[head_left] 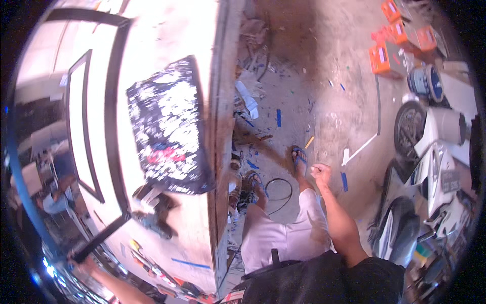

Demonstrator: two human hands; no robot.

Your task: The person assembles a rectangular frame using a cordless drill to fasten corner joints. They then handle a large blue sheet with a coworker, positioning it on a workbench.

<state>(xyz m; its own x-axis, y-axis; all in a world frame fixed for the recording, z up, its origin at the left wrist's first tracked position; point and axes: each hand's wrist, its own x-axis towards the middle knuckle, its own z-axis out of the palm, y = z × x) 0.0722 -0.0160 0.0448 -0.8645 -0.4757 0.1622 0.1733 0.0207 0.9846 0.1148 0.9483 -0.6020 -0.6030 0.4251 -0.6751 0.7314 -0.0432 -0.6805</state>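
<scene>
At the far left, my left hand (87, 265) is closed at the near end of a large dark frame (117, 76), which lies along the pale worktable (195, 230). My fingers there are small and partly hidden. My right hand (321, 175) hangs over the floor beside my leg, its fingers curled with nothing visible in them. Between the frame and the table's right edge lies a shiny black plastic sheet or bag (169, 124) with a red patch. Next to its near end rests a dark power tool (156, 219). A narrower dark frame (87, 126) lies farther left.
A white motorbike (435, 177) stands at right, near a blue-rimmed spool (425, 82) and orange boxes (387, 59). A looped black cable (278, 194) and blue tape scraps (279, 118) lie on the floor. Hand tools (159, 271) lie along the table's near edge.
</scene>
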